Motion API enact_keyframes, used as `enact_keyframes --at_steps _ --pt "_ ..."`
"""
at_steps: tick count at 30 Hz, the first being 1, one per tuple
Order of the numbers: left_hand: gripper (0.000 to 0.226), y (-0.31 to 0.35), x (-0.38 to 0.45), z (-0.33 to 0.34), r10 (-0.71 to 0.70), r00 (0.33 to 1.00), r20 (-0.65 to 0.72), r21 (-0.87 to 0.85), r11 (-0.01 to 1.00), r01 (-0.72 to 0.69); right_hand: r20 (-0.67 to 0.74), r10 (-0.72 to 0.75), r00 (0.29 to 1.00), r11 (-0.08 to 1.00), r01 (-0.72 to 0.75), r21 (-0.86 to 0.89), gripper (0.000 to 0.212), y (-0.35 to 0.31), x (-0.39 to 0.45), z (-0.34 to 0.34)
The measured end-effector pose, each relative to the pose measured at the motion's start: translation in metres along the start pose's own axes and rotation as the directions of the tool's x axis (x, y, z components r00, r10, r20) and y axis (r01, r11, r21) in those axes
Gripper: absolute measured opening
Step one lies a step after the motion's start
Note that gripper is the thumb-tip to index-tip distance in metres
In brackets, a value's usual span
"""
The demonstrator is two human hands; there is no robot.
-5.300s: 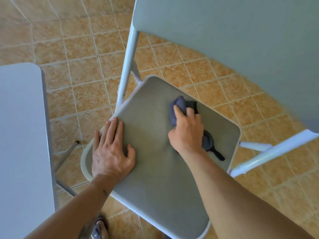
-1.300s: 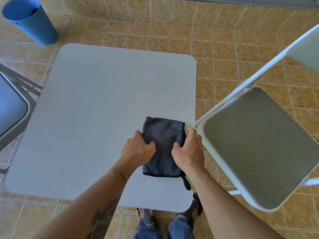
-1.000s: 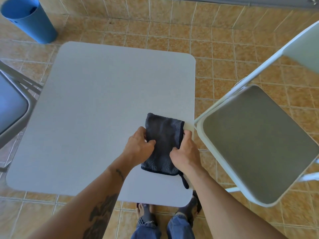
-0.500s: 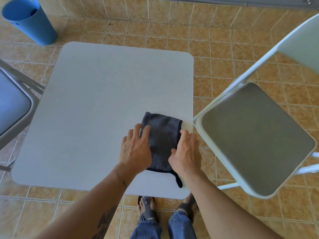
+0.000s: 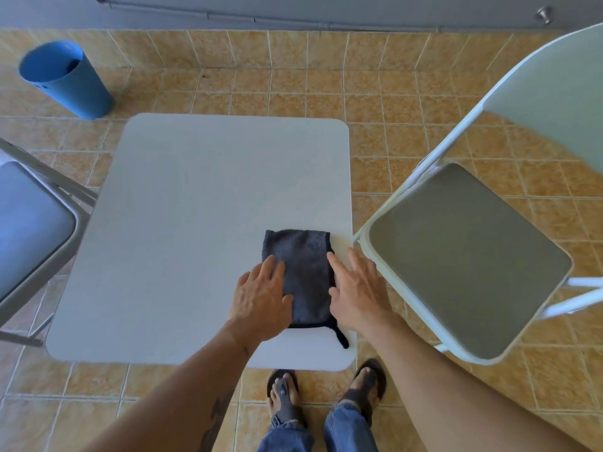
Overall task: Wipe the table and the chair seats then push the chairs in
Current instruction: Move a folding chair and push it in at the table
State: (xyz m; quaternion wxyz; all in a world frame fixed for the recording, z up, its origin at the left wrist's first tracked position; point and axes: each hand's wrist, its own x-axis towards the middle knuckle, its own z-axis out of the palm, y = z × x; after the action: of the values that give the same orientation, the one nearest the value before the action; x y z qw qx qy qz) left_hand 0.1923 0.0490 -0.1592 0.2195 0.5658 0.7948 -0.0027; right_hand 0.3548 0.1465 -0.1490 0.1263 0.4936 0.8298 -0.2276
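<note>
Two hands flat, fingers spread, gripping nothing: left hand point(image 5: 261, 301) covers the left edge of the folded dark cloth point(image 5: 305, 275), right hand point(image 5: 357, 288) just beside its right edge. Cloth lies lower right on the white table point(image 5: 202, 223). Grey chair point(image 5: 463, 256) at right, blue-seat chair point(image 5: 29, 230) at left, neither pushed in.

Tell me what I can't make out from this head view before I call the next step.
- Table legs: hidden beneath its own top.
- Left chair: cut off by the left edge, backrest out of view.
- Right chair: backrest cut off by the right edge.
- Cloth side edges: covered by left hand and right hand.
- Blue bin contents: too dark to tell.
</note>
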Motion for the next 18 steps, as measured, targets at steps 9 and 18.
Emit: enact_keyframes --at_steps 9,18 --pt "0.023 0.053 -0.018 -0.144 -0.102 0.989 0.102 -0.278 0.952 0.127 -0.050 0.027 0.998 0.978 -0.016 0.210 0.050 0.008 -0.084 -0.128" --pt "0.029 0.188 -0.023 -0.273 0.115 0.992 -0.049 -0.517 0.847 -0.123 -0.247 0.204 0.947 0.944 -0.124 0.306 0.044 0.095 -0.169 -0.282"
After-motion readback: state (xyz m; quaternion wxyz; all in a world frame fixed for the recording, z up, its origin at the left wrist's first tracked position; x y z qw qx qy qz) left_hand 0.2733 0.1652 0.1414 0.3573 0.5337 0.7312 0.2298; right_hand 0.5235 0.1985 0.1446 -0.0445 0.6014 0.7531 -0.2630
